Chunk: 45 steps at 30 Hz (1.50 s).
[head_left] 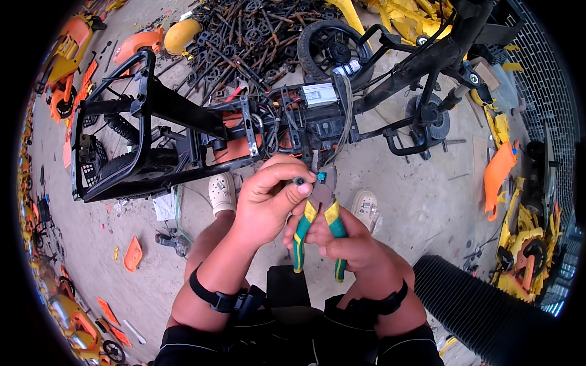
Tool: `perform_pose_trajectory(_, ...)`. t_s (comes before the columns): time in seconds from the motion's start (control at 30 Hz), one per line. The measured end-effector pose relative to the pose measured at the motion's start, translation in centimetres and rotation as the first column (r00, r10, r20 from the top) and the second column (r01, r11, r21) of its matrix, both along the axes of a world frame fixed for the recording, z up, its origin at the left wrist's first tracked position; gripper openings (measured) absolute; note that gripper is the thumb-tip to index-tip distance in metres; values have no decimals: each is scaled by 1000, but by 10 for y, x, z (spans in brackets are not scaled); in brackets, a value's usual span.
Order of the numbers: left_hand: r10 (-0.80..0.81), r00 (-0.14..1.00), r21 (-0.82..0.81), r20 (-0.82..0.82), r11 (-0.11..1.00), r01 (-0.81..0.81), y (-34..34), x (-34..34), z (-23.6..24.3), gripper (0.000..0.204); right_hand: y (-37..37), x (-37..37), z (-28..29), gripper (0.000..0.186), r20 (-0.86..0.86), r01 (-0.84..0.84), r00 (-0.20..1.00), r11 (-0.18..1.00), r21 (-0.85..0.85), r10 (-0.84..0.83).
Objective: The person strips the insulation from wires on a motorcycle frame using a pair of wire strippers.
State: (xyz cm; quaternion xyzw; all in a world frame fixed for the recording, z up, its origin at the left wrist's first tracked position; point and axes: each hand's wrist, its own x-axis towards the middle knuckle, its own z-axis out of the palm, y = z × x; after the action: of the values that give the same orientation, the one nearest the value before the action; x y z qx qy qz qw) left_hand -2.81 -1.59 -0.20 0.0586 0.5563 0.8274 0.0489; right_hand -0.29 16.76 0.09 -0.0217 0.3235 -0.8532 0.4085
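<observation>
My left hand (271,192) pinches a small dark round-ended piece (300,181) between thumb and index finger. I cannot make out exactly what kind of part it is. In my right hand (351,238) are pliers (334,221) with green and yellow handles, which stand apart. The jaws point away from me and are spread, with a small teal piece (321,176) between them. Just beyond both hands lies the black frame (183,113) of an electric bike or scooter, tipped on its side. Cables (348,116) and a silver control box (320,94) sit at its middle.
A heap of rusty cranks and chainrings (244,46) lies behind the frame, beside a wheel (334,49). Yellow and orange body panels (499,177) are scattered right and left. A power tool (173,244) rests by my left leg; a ribbed black object (476,305) stands at lower right.
</observation>
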Motion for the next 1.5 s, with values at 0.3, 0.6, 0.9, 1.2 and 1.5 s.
perform_pose_trajectory(0.3, 47, 997, -85, 68, 996, -41, 1, 4, 0, 24, -8, 5, 4, 70, 54, 37, 998, 993, 114, -43)
perform_pose_trajectory(0.6, 76, 996, -289, 38, 955, -62, -5, 2, -4, 19, -12, 9, 0, 54, -167, 77, 986, 930, 359, -17)
perform_pose_trajectory(0.9, 102, 980, -188, 169, 980, -70, 4, 4, -2, 13, -4, 9, 15, 54, -82, 20, 996, 895, 446, 19)
perform_pose_trajectory(1.2, 172, 985, -215, 23, 963, -163, 8, 4, -21, 10, 1, 18, 4, 63, 115, -33, 993, 946, 321, -5)
perform_pose_trajectory(1.5, 54, 950, 92, 308, 992, -86, 3, -1, -18, 19, 2, 14, 8, 73, -38, 134, 991, 902, 410, -130)
